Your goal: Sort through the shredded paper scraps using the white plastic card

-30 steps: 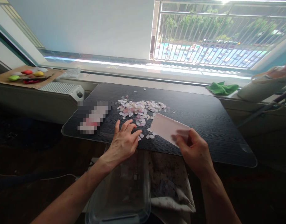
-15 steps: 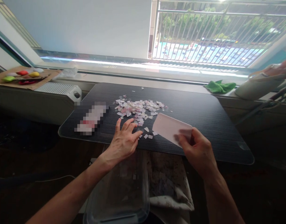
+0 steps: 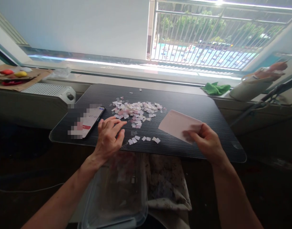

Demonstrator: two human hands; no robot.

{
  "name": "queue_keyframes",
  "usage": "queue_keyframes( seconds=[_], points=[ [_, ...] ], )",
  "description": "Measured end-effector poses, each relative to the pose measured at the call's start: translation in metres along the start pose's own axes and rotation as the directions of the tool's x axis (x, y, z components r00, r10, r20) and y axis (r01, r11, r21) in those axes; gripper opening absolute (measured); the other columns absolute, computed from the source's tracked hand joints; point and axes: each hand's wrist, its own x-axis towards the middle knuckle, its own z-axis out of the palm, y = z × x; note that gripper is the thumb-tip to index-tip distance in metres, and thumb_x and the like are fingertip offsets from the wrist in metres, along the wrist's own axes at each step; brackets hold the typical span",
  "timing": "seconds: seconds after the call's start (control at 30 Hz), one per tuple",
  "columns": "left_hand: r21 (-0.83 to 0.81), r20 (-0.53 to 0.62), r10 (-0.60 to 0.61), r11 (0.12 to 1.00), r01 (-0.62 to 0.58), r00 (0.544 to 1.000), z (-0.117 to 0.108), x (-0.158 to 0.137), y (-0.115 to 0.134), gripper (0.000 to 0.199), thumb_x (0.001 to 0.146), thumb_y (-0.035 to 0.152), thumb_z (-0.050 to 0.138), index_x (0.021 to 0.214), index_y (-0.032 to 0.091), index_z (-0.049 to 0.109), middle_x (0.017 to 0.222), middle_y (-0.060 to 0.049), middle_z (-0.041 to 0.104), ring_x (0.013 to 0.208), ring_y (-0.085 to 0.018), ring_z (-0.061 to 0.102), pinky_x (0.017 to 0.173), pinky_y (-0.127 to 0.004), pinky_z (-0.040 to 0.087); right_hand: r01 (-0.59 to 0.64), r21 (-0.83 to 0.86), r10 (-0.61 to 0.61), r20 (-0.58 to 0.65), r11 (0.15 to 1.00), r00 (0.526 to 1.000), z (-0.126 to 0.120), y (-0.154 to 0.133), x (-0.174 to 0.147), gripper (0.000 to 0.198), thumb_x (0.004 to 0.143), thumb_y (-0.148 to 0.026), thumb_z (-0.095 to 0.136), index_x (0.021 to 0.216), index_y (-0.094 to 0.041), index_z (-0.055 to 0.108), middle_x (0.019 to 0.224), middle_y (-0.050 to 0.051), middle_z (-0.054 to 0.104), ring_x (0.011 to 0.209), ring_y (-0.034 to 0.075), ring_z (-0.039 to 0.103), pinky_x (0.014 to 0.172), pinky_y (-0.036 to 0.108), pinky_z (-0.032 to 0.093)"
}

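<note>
A pale rectangular card (image 3: 181, 124) with a small hole near its far corner is held up over the dark table by my right hand (image 3: 207, 141), thumb on top. My left hand (image 3: 110, 135) is open, palm down and fingers spread, with nothing visible in it. Just beyond its fingertips lies a heap of small white and pinkish paper scraps (image 3: 136, 111). Several loose scraps (image 3: 148, 139) lie in a rough row near the table's front edge, between my hands.
A phone (image 3: 90, 122), partly pixelated, lies on the left of the dark table (image 3: 191, 101). Below the front edge stands a clear plastic bin (image 3: 117, 197) beside a stained cloth bag (image 3: 169, 187). A green cloth (image 3: 215, 89) and white container (image 3: 250, 87) sit on the sill.
My left hand has moved left, away from the loose scraps, which now lie more spread out in a row. The card stays in my right hand, slightly shifted. The view has turned a little right.
</note>
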Motion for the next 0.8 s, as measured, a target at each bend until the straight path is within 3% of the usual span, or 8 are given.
queue_keyframes(
  seconds=[0.2, 0.47, 0.8],
  points=[
    [-0.106, -0.092, -0.047, 0.994, 0.038, 0.995, 0.011, -0.002, -0.016, 0.031, 0.092, 0.030, 0.045, 0.115, 0.021, 0.063, 0.109, -0.009, 0.065, 0.120, -0.028, 0.055, 0.109, -0.049, 0.038, -0.093, -0.061, 0.104, 0.231, 0.994, 0.967, 0.010, 0.005, 0.028, 0.027, 0.062, -0.031, 0.071, 0.083, -0.019, 0.060, 0.075, 0.000, 0.070, 0.066, 0.017, 0.065, 0.061, 0.028, 0.052],
    [-0.167, -0.103, -0.042, 0.986, 0.024, 0.994, 0.013, -0.003, -0.022, 0.031, 0.090, 0.032, 0.047, 0.113, 0.019, 0.064, 0.110, -0.010, 0.067, 0.118, -0.030, 0.056, 0.107, -0.050, 0.039, -0.106, -0.102, 0.138, 0.399, 0.989, 0.906, -0.003, 0.009, 0.025, 0.022, 0.064, -0.030, 0.073, 0.083, -0.021, 0.066, 0.086, 0.002, 0.072, 0.078, 0.019, 0.066, 0.070, 0.029, 0.053],
    [-0.157, -0.125, -0.034, 0.988, 0.014, 0.992, 0.012, -0.002, -0.022, 0.030, 0.091, 0.032, 0.047, 0.112, 0.018, 0.064, 0.108, -0.010, 0.068, 0.116, -0.029, 0.058, 0.105, -0.048, 0.042, -0.141, -0.107, 0.175, 0.471, 0.984, 0.864, -0.011, 0.009, 0.019, 0.029, 0.065, -0.031, 0.074, 0.090, -0.019, 0.068, 0.090, 0.002, 0.072, 0.079, 0.018, 0.064, 0.069, 0.027, 0.051]
  ],
)
